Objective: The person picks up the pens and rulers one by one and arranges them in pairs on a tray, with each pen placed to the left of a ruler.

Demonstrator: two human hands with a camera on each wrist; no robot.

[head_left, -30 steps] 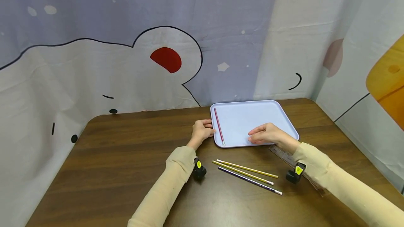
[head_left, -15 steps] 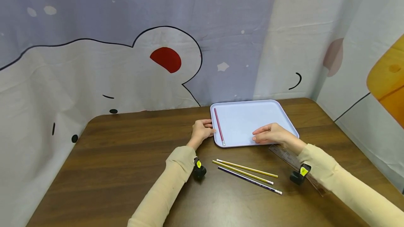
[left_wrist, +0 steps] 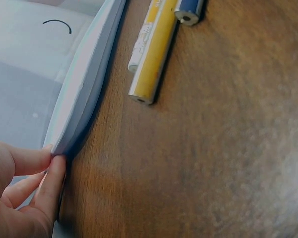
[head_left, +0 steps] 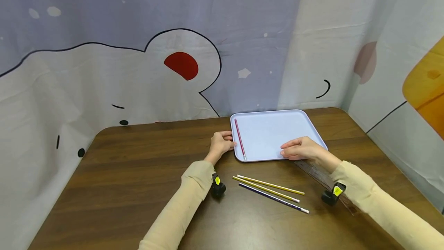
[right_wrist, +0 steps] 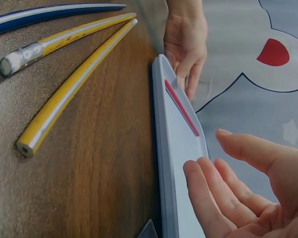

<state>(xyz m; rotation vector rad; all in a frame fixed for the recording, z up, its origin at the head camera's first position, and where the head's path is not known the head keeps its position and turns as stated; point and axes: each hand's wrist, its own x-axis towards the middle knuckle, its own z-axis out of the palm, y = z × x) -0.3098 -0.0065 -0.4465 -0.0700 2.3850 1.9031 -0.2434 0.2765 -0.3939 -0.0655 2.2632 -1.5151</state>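
Note:
My left hand (head_left: pixel 220 143) pinches the left rim of a pale lavender tray (head_left: pixel 268 128), thumb on the inner side and fingers outside, as the left wrist view shows. A red pencil (head_left: pixel 240 138) lies in the tray along its left side, its eraser end toward me. Over the tray's front right part hovers my right hand (head_left: pixel 302 149). In the right wrist view its fingers (right_wrist: pixel 226 191) are extended, apart from the thumb, and hold nothing.
Two yellow pencils (head_left: pixel 272 185) and a dark blue pencil (head_left: pixel 274 198) lie on the wooden table (head_left: pixel 145 165) in front of the tray. A clear ruler (head_left: pixel 317 174) lies partly under the right forearm. A printed curtain (head_left: pixel 138 80) hangs behind the table.
My right hand has drifted a little to the right above the tray. The left hand, tray and pencils stay where they were.

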